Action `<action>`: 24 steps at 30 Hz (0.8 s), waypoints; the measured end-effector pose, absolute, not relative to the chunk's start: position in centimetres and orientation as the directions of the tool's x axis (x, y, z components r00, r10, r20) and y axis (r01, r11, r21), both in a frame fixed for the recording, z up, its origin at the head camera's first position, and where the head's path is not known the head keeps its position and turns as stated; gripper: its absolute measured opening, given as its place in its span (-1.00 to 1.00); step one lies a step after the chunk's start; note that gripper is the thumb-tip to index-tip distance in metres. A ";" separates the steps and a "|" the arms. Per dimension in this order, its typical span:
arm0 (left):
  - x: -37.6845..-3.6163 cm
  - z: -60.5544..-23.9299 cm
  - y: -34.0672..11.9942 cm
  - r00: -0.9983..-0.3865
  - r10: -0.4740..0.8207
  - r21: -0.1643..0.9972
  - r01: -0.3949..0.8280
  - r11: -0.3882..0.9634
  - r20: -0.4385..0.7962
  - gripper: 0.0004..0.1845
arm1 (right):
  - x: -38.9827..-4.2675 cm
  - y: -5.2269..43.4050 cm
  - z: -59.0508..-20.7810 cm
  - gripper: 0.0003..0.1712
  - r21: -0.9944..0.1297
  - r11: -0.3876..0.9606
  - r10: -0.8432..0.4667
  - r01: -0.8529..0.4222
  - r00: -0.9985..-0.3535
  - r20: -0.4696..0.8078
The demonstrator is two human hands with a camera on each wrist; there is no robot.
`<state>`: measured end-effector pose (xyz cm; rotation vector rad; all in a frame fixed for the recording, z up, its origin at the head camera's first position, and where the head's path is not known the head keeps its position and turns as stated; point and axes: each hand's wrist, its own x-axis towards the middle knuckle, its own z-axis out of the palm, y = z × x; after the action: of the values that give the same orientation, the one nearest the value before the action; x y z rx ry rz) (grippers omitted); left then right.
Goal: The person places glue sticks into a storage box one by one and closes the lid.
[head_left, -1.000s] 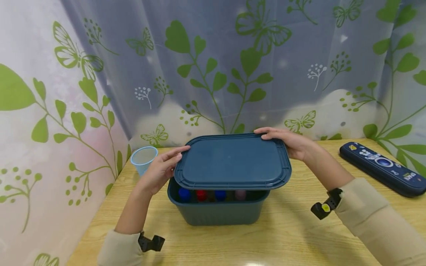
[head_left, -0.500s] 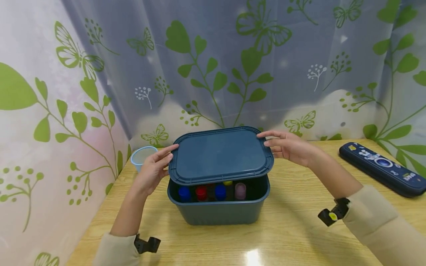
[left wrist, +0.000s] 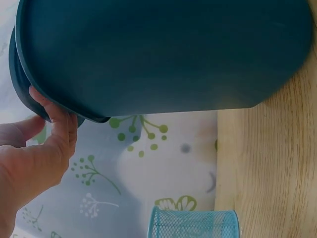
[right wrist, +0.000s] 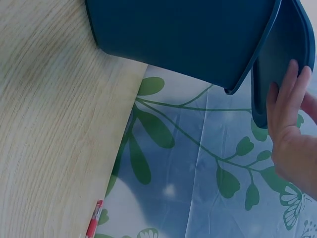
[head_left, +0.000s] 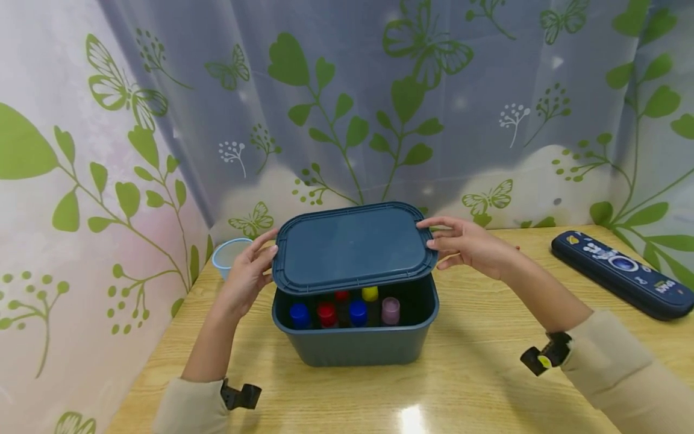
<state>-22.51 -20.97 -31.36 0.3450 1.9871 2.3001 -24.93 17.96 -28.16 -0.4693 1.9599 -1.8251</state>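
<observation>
Lid tilted, both hands gripping ends

Matt plastic lid — glossy wood-grain table.

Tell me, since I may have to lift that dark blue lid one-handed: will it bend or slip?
The lid probably stays stiff: it hangs flat and tilted over the bin, unsagging, with only the left hand and right hand at its ends. Its ridged rim likely gives grip. It seems light, held by fingertips.
</observation>
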 end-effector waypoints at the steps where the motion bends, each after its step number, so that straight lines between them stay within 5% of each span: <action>1: -22.5 -31.4 -21.0 -0.968 0.217 0.984 0.090 -0.153 0.122 -0.47 | -24.9 17.9 -28.2 -0.40 -0.996 0.073 -0.509 0.044 -0.857 -0.075; 11: -22.1 -31.4 -21.6 -0.929 0.333 0.984 0.122 -0.131 0.159 -0.40 | -24.6 18.0 -28.0 -0.28 -0.998 0.001 -0.477 0.059 -0.877 -0.052; 19: -22.3 -31.4 -21.2 -0.955 0.225 0.977 0.165 -0.135 0.192 -0.46 | -24.5 17.8 -27.9 -0.22 -1.000 -0.022 -0.440 -0.008 -0.898 0.017; 24: -22.3 -31.5 -21.0 -0.972 0.139 0.977 0.175 -0.120 0.191 -0.56 | -24.2 17.8 -27.8 -0.26 -0.992 0.112 -0.403 -0.056 -0.915 0.006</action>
<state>-22.35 -21.01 -31.45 0.3751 2.1002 2.3388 -24.20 17.76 -27.75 -0.4536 2.1258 -1.8780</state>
